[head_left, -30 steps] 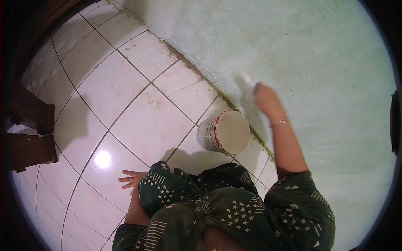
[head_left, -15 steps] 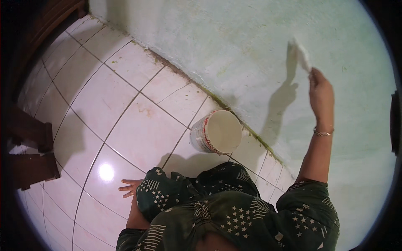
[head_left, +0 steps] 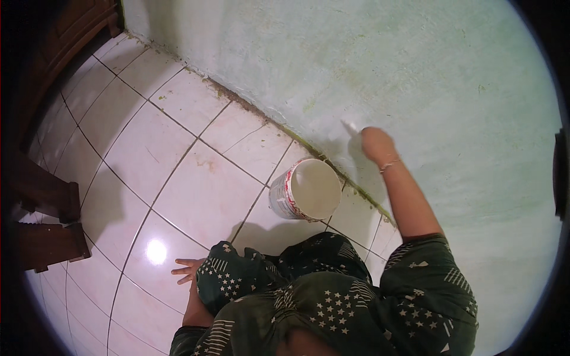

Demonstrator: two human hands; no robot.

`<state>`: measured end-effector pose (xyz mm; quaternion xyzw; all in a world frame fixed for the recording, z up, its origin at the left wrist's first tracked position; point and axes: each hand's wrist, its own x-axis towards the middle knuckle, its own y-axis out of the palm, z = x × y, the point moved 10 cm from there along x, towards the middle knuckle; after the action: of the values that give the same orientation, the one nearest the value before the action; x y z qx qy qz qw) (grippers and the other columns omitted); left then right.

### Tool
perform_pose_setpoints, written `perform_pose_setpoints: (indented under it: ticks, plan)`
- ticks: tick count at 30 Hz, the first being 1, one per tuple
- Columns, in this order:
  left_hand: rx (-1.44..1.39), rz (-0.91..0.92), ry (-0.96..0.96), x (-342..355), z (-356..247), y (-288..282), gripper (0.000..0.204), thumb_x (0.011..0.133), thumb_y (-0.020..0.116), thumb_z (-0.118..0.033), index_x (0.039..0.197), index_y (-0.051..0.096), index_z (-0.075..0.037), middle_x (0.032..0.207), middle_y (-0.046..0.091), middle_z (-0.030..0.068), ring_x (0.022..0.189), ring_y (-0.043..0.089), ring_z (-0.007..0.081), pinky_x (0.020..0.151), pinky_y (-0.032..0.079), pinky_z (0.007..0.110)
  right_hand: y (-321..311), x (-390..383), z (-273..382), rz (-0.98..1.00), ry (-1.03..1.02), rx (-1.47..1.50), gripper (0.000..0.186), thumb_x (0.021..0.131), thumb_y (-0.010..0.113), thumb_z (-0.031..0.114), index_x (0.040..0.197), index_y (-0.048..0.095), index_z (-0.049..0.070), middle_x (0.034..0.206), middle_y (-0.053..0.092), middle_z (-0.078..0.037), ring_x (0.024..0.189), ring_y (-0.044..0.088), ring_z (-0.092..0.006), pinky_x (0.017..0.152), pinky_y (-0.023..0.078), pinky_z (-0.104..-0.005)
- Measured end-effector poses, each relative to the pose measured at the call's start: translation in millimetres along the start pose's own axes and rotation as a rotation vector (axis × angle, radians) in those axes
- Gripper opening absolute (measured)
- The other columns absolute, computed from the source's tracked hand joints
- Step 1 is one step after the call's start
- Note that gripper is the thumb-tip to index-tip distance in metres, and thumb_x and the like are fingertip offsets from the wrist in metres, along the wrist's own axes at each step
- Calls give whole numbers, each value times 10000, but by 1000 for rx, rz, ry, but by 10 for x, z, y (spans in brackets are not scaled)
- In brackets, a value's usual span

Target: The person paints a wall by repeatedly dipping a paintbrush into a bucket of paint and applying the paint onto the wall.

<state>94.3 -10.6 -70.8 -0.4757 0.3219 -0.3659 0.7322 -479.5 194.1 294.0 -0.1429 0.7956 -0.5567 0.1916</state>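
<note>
My right hand (head_left: 378, 145) is closed around a white paintbrush (head_left: 350, 126), held low against the pale green wall (head_left: 451, 89). Only the brush's whitish end shows past my fist, and it is blurred. Below and to the left of that hand stands a white bucket (head_left: 280, 199) with red markings, upright on the tiles. Its inside is pale, and how full it is I cannot make out. My left hand (head_left: 190, 270) has its fingers spread beside my knee, over the floor, and holds nothing.
White floor tiles (head_left: 178, 178) meet the wall along a stained, greenish-brown edge (head_left: 309, 142). At the left are dark wooden furniture legs (head_left: 50, 243). A dark wooden cabinet (head_left: 77, 35) stands at the far left corner. A dark object (head_left: 559, 175) sits at the right rim.
My right hand has swept down and left along the wall with the paintbrush, toward the floor edge near the bucket. My left hand and the bucket stay in place.
</note>
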Motion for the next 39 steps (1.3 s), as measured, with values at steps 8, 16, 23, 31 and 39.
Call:
perform_pose_setpoints:
  ticks: [8, 16, 23, 31, 39]
  plan:
    - [107, 56, -5, 65, -23, 105, 688, 918, 411, -272, 1442, -35, -253, 1503, -60, 128, 1339, -12, 452, 946, 216, 711, -2567, -1064, -62, -769, 61, 149, 233, 823, 457, 116, 956, 614, 9, 866, 623, -205, 860, 588, -371, 728, 456, -445]
    - [281, 122, -22, 71, -5, 254, 738, 897, 437, -304, 1439, -62, -243, 1494, -104, 153, 1297, -35, 548, 906, 237, 733, -1099, 300, 1536, -102, -191, -77, 187, 782, 495, 112, 839, 655, 34, 878, 648, -185, 840, 623, -349, 726, 489, -440]
    - [671, 110, -10, 60, 96, 608, 715, 900, 434, -318, 1435, -33, -239, 1493, -85, 151, 1300, -27, 540, 917, 221, 725, -2081, 578, 1147, -319, -207, -322, 246, 850, 477, 203, 886, 662, 46, 932, 648, -178, 857, 629, -337, 743, 492, -416]
    - [262, 10, 58, 21, -67, 336, 610, 925, 402, -326, 1429, 69, -234, 1499, 7, 124, 1344, 15, 430, 983, 159, 681, -4394, -294, 134, -795, -104, -533, 165, 774, 530, 90, 776, 630, -41, 839, 603, -233, 818, 581, -386, 720, 458, -432]
    - [-34, -45, 9, 53, 101, 207, 538, 948, 375, -326, 1426, 145, -236, 1506, 80, 99, 1383, 51, 335, 1040, 114, 643, -1962, 40, 1731, -250, -353, -172, 178, 799, 490, 127, 831, 635, 29, 867, 635, -186, 828, 607, -353, 730, 475, -449]
